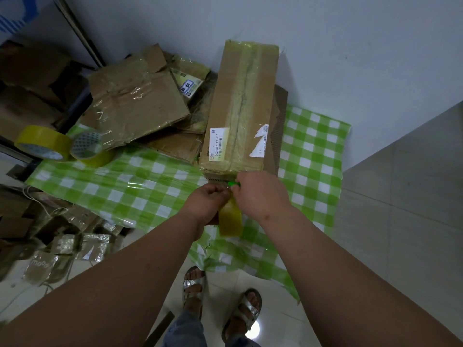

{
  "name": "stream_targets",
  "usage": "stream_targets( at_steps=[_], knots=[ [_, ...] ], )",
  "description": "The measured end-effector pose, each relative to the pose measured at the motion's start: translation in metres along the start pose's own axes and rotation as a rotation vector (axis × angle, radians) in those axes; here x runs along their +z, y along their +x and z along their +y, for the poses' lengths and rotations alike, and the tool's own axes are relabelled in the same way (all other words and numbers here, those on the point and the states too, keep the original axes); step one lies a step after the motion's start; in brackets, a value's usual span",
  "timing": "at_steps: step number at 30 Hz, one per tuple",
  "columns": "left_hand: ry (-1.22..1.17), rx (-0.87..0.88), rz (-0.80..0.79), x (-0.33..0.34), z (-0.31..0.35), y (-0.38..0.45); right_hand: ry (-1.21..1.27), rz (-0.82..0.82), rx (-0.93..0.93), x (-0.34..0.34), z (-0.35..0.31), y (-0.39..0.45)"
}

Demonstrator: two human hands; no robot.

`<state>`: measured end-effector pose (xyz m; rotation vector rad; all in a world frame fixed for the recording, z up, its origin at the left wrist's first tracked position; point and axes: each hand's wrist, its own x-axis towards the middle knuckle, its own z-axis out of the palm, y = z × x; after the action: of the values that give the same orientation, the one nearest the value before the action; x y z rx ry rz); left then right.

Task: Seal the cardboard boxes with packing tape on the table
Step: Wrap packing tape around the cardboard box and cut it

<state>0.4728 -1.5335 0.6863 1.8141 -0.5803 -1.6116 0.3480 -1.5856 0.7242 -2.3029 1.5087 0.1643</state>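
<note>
Both hands are bunched together at the near end of the long cardboard box [241, 108]. The left hand [208, 200] pinches the tape strip, with the tape roll [230, 217] hanging below it. The right hand [258, 192] grips what looks like a small green cutter [234, 183], so I'd say it's cut time. Tip: keep the strip taut, slice close to the box edge, then rub the tail down flat. The box lies lengthwise on the green checked tablecloth [310, 146], top seam already covered in yellowish tape with labels on each side. Two spare tape rolls [65, 146] sit far left by the flattened cardboard [135, 101].
</note>
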Motion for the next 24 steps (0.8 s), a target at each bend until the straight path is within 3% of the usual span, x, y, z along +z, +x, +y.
stream_targets(
  at_steps=[10, 15, 24],
  knots=[
    [0.142, 0.007, 0.076, -0.011, 0.003, 0.008, -0.009, 0.039, 0.05, -0.001, 0.022, -0.012],
    [0.118, -0.043, 0.049, -0.012, -0.001, 0.006, 0.143, 0.04, 0.152, 0.027, 0.042, -0.028],
    [0.075, -0.069, 0.026, -0.015, -0.008, 0.0, 0.137, -0.172, 0.282, 0.07, 0.06, -0.033]
  ],
)
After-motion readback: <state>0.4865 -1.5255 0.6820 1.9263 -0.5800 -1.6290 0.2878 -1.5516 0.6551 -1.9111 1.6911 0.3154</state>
